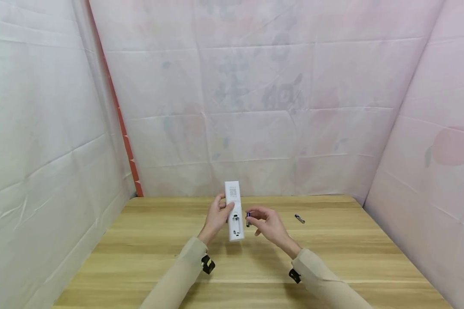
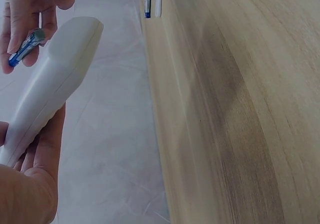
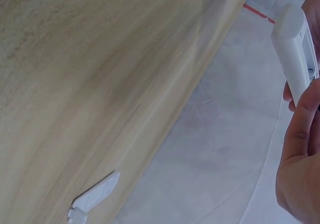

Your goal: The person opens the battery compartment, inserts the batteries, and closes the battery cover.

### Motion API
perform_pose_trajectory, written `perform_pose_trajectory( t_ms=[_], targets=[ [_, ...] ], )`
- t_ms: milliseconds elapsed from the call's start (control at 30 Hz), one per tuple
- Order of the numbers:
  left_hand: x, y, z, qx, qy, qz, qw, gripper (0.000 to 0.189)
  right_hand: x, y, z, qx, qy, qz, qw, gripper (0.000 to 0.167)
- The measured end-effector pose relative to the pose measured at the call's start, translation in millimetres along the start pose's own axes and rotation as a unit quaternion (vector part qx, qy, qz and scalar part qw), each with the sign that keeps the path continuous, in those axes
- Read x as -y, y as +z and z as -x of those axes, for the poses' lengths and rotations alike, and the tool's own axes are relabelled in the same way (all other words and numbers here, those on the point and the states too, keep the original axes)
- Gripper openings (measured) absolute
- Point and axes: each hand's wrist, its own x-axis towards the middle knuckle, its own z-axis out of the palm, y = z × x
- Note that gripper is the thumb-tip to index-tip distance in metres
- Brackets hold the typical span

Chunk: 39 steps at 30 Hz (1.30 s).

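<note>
My left hand (image 1: pixel 218 216) grips a white remote control (image 1: pixel 233 189) around its middle, the thumb lying over its back. Its back faces up, showing a printed code and an uncovered battery compartment (image 1: pixel 236 225) with metal contacts. Close to the remote's right side, my right hand (image 1: pixel 270 224) pinches a small dark-blue battery (image 1: pixel 248 219) between thumb and fingers. In the left wrist view that battery (image 2: pixel 26 47) appears tilted beside the remote's rounded end. A second battery (image 1: pixel 299 219) lies on the table to the right of my right hand.
A flat white piece (image 3: pixel 97 191) lies on the wooden table (image 1: pixel 158 240), near the loose battery in the left wrist view. Pale cloth walls (image 1: pixel 255 128) enclose the table at the back and both sides.
</note>
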Motion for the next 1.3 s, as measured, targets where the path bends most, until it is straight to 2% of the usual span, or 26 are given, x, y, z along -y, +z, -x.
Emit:
perform_pose_trajectory(
  t_ms=[200,567,733,867,1000,1167,1300],
  targets=[
    [1.9,-0.2,4.0,-0.002,-0.004,0.005,1.0,0.043,0.2,2.8,3.0,0.0,-0.01,0.005,0.9999,0.023],
    [-0.6,-0.5,1.1,-0.003,0.005,0.003,1.0,0.043,2.8,3.5,0.8,0.025,-0.047,0.014,0.9985,0.019],
    [-1.5,1.2,-0.4,0.0,-0.001,0.003,1.0,0.046,-7.3,5.2,-4.4,0.029,-0.048,0.002,0.9984,0.018],
    [-2.6,3.0,-1.9,-0.002,-0.002,0.009,1.0,0.048,-23.4,5.8,-11.4,0.022,-0.051,-0.008,0.9984,0.021],
    [-3.5,4.3,-2.4,-0.007,-0.003,0.008,0.9999,0.046,-30.4,5.6,-12.5,0.014,-0.048,-0.017,0.9986,0.023],
    [-2.3,5.2,-1.7,-0.002,0.003,0.011,0.9999,0.044,-29.6,6.7,-10.0,-0.007,-0.033,-0.021,0.9992,0.024],
    [-1.7,5.9,-1.7,-0.001,0.005,0.013,0.9999,0.045,-17.8,8.0,-6.4,-0.016,-0.03,-0.017,0.9993,0.027]
  ],
)
